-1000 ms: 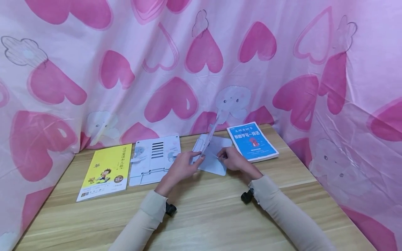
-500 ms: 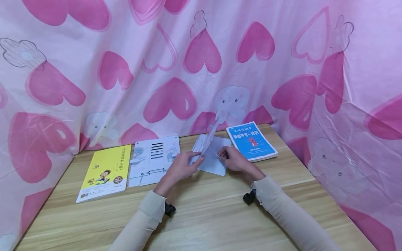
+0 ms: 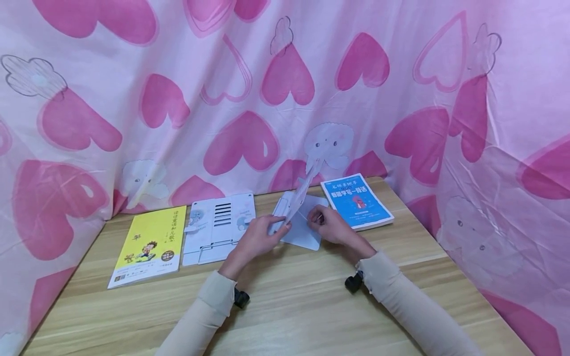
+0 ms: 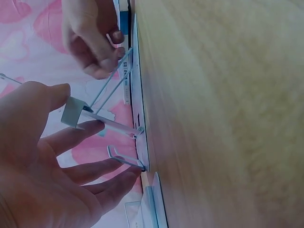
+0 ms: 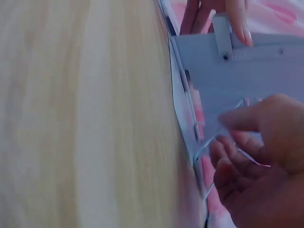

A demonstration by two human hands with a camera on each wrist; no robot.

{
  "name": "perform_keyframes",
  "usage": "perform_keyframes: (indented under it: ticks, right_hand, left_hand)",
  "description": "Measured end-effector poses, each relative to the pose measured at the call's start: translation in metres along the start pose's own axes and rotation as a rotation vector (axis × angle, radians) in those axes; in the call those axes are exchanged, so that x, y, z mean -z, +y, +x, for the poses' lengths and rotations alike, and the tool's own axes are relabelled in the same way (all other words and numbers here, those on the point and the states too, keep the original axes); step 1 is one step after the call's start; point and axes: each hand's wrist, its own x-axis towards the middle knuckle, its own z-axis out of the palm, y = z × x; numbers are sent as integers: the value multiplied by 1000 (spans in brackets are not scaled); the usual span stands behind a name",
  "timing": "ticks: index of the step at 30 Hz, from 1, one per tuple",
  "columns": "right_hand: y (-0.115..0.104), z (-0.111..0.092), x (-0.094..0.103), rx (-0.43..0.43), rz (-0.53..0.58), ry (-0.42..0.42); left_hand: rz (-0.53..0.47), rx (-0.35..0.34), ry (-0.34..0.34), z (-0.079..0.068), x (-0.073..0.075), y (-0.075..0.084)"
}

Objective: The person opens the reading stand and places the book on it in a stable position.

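A light grey metal book stand stands partly unfolded on the table, its base plate [image 3: 305, 237] flat and its thin panel [image 3: 299, 195] raised at a slant. My left hand [image 3: 259, 236] grips the panel's near edge between thumb and fingers, by a small metal clip [image 4: 72, 112]. Between panel and base runs a thin wire support [image 4: 114, 92]. With curled fingertips my right hand [image 3: 333, 225] pinches this wire near the base. In the right wrist view the panel's underside [image 5: 204, 66] faces the camera, and the fingers partly hide the wire.
A second, folded book stand [image 3: 240, 210] lies to the left, beside a yellow book [image 3: 156, 227]. Close on the right is a blue book [image 3: 356, 200]. Behind the wooden table [image 3: 289, 306] hangs a pink heart-patterned curtain [image 3: 240, 74].
The raised panel has tilted slightly, showing a little more of its face. Both hands stay at nearly the same places, with small finger shifts.
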Motion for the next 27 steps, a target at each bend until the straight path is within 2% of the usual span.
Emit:
perform_keyframes:
  ticks: [3, 8, 20, 27]
  right_hand:
    - [-9, -2, -4, 87, 6, 0]
    - [-25, -7, -16, 199, 37, -67]
    - [-45, -5, -40, 100, 110, 19]
    - [-46, -4, -42, 82, 122, 44]
  left_hand:
    - [-23, 10, -26, 0, 2, -1]
    - [-60, 55, -66, 1, 5, -4]
    - [-169, 115, -12, 1, 10, -8]
    - [-151, 119, 18, 4, 11, -13]
